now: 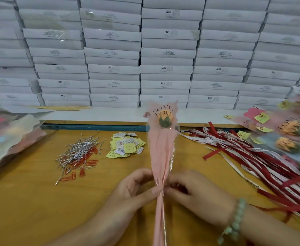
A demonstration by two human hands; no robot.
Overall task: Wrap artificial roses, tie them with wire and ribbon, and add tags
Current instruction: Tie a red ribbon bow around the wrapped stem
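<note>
While the wrapped rose (161, 153) points bloom-away, left hand (133, 190) and right hand (195, 192) pinch its neck from opposite sides.

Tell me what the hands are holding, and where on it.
The left hand and right hand pinch the wrapped rose at the gathered neck of its wrap.

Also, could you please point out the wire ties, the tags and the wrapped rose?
wire ties (78, 150), head view, middle of the silver pile
tags (127, 146), head view, a yellow tag mid-heap
wrapped rose (161, 150), head view, pink paper below the bloom
</note>
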